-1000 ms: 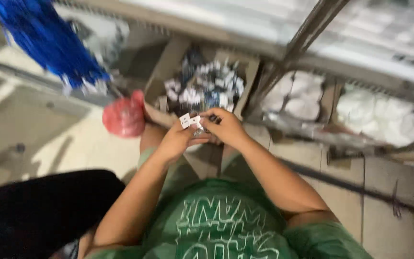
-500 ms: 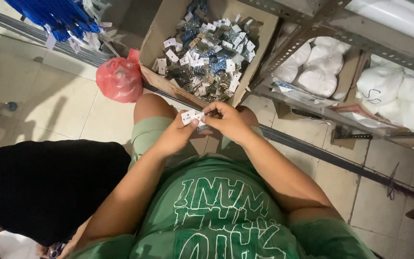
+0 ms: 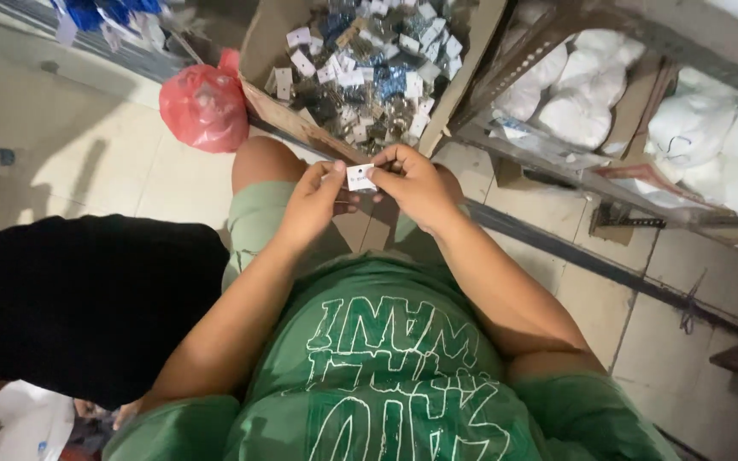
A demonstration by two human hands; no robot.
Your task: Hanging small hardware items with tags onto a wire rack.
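A small white card point(image 3: 360, 177) is held between both hands, above the knees and just in front of the box. The left hand point(image 3: 316, 203) is closed on the card's left edge, thumb and fingers pinched; the right hand point(image 3: 413, 181) is curled over its right side, fingertips pressed on the top and edge. Whether anything is fixed to the card cannot be told; it is too small.

Just beyond the hands, a cardboard box point(image 3: 296, 128) is set on the floor, filled with a heap of similar cards point(image 3: 369, 77) in white, blue and dark tones. A red bag point(image 3: 204, 107), knotted at the top, is seen touching the box's left wall. To the right, white bundles point(image 3: 578, 107) are stacked on a low metal shelf point(image 3: 574, 175). A black-clothed figure point(image 3: 79, 299) is seen at the left, apart from the hands. The floor point(image 3: 70, 154) is tiled.

The step in hand is judged to be the handling of a single card, with both hands engaged on it. A steady pinch at the edges is called for, since so light a piece could easily be bent or dropped.
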